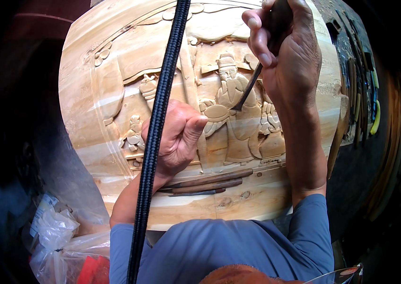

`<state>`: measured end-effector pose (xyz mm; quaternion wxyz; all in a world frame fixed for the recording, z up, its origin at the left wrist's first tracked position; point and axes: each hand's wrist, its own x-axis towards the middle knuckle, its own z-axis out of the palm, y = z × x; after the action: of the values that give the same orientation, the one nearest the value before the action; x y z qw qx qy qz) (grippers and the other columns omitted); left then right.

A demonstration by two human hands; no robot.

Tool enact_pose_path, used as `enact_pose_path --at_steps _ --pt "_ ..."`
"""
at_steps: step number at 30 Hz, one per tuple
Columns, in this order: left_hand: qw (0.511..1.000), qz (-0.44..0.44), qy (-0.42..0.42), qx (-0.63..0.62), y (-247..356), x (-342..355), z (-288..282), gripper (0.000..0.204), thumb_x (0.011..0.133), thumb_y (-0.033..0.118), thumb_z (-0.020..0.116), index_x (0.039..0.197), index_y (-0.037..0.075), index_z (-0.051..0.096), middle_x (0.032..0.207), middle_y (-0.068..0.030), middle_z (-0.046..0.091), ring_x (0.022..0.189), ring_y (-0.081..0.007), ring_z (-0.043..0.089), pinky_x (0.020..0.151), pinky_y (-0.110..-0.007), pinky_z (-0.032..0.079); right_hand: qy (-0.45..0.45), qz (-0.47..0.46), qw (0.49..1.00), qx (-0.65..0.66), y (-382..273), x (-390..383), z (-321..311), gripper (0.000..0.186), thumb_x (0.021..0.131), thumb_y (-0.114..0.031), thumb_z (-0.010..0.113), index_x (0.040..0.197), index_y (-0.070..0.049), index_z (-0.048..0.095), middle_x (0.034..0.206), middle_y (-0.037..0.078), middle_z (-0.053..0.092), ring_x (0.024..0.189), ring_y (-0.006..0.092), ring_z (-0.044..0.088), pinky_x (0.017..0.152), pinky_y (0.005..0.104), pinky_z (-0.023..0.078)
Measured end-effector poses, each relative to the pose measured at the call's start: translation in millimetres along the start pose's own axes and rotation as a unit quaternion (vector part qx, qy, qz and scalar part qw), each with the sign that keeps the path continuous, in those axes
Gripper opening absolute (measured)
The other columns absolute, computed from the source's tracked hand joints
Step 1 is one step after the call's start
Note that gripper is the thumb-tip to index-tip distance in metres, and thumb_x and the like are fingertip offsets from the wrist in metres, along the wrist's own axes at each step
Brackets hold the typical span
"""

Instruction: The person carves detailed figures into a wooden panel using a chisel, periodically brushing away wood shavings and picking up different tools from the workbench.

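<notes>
A pale wooden panel [87, 104] carved in relief with robed figures fills the middle of the head view. My right hand [290, 61] is at the upper right, its fingers curled round the dark handle of a chisel [250, 85]. The chisel slants down to the left, its flat tip at the central bearded figure. My left hand [176, 137] rests low on the panel, left of that figure, with fingers curled; whether it holds anything is hidden. Several slim tools [212, 177] lie on the wood below it.
A row of carving tools [356, 94] lies right of the panel, some with yellow handles. A black braided cord [160, 109] crosses the view from top to bottom. A clear plastic bag [56, 236] with something red sits at the lower left.
</notes>
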<state>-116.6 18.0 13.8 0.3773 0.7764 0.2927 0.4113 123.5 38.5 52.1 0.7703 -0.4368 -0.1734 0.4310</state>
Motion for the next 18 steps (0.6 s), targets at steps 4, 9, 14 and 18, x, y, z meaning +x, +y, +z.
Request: enact_pose_path --at_steps 4,9,14,18 --pt "1.0 0.004 0.003 -0.002 -1 -1 0 0.026 0.107 0.022 0.083 0.089 0.005 0.074 0.078 -0.0071 0.07 0.068 -0.0212 0.065 0.062 -0.034 0.052 -0.028 0.011 0.999 -0.011 5 1 0 0.046 0.121 -0.046 0.056 0.098 -0.006 0.061 0.083 0.015 0.065 0.043 0.0159 0.049 0.038 0.0269 0.033" --pt "1.0 0.011 0.0 0.007 -2 -1 0 0.025 0.106 0.022 0.084 0.089 0.005 0.075 0.077 -0.007 0.069 0.067 -0.0216 0.065 0.061 -0.033 0.052 -0.002 -0.018 0.999 0.03 2 -6 13 0.047 0.12 -0.048 0.059 0.1 -0.006 0.063 0.083 0.013 0.067 0.043 0.0146 0.049 0.038 0.0262 0.032" --pt "0.996 -0.04 -0.033 -0.078 3 -8 -5 0.028 0.105 0.026 0.085 0.114 0.002 0.075 0.101 -0.0089 0.074 0.085 -0.0179 0.068 0.075 -0.032 0.055 -0.11 -0.218 0.95 -0.195 -32 -29 13 0.043 0.119 -0.042 0.062 0.118 0.001 0.07 0.092 0.011 0.073 0.053 0.0096 0.056 0.045 0.0238 0.035" --pt "0.928 -0.217 -0.028 -0.3 22 -39 -16 0.044 0.107 0.039 0.076 0.125 0.0 0.069 0.116 -0.0095 0.073 0.099 -0.0177 0.066 0.093 -0.032 0.055 -0.214 -0.489 0.766 -0.358 6 -69 31 0.02 0.107 -0.023 0.077 0.113 -0.004 0.079 0.078 0.003 0.068 0.058 0.0092 0.061 0.048 0.0263 0.047"
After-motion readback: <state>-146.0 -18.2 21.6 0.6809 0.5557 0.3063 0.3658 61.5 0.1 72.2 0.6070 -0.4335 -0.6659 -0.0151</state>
